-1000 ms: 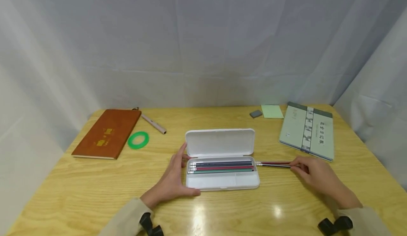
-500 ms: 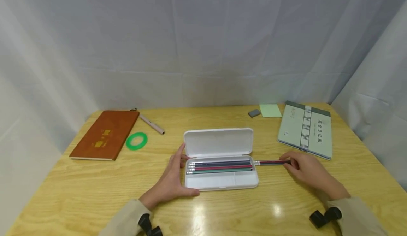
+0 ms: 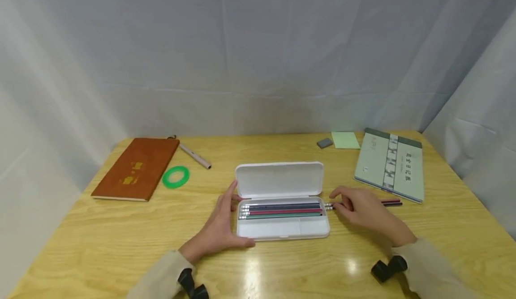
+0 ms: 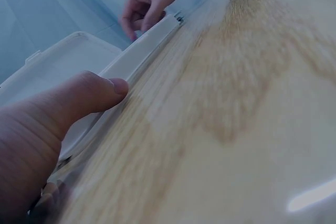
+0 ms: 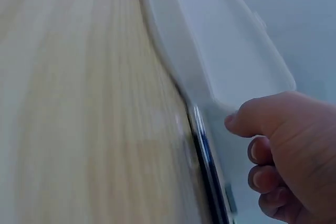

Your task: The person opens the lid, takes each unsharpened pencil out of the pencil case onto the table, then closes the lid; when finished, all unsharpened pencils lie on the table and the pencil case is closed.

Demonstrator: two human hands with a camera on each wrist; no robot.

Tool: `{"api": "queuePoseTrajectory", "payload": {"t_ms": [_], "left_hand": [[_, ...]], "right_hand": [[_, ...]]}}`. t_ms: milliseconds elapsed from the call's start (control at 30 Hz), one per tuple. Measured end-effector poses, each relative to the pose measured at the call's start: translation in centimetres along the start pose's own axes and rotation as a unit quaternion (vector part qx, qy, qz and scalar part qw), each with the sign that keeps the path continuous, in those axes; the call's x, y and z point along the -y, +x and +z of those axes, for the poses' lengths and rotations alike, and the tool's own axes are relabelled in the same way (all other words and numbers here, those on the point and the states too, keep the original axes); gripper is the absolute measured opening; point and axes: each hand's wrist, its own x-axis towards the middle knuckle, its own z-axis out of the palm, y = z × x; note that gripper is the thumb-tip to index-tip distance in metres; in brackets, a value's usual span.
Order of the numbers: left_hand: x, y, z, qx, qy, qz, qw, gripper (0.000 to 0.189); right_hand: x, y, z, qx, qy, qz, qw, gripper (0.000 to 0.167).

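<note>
A white pencil case (image 3: 268, 231) lies with its lid raised, several dark, red and green pencils (image 3: 282, 211) side by side in its tray. My left hand (image 3: 219, 223) holds the case's left end, thumb along the front edge, fingers at the back. Just off the case's right end, a red and a dark pencil (image 3: 392, 202) lie on the table, eraser ends toward the case. My right hand (image 3: 364, 209) is over them near the eraser ends, hiding their middle. In the right wrist view, its thumb stands apart from a dark pencil (image 5: 207, 163), other fingers loosely curled.
A brown notebook (image 3: 137, 169), a green tape ring (image 3: 175, 177) and a pale pen (image 3: 195, 156) lie at left. Behind the case at right are a grey eraser (image 3: 324, 143), green sticky notes (image 3: 345, 140) and a grey-green notebook (image 3: 375, 160). Pale curtains hang behind the table.
My right hand has let go of the two loose pencils' far ends and moved left to their eraser ends by the case. The left hand and case stay put.
</note>
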Motion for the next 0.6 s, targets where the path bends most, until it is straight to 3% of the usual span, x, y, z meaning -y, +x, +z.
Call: {"api": "queuePoseTrajectory", "payload": {"t_ms": [167, 400, 600], "left_hand": [[0.0, 0.1, 0.1, 0.010, -0.005, -0.003, 0.9999, 0.143], [-0.1, 0.1, 0.1, 0.009, -0.011, -0.009, 0.9999, 0.144], [-0.1, 0.0, -0.3, 0.011, -0.010, -0.020, 0.9997, 0.144]], "right_hand": [[2.2, 2.9, 1.3, 0.044, 0.020, -0.037, 0.9982, 0.011], [5.0, 5.9, 3.0, 0.119, 0.009, -0.048, 0.9916, 0.016], [6.1, 6.9, 4.2, 0.118, -0.011, -0.070, 0.9905, 0.014]]}}
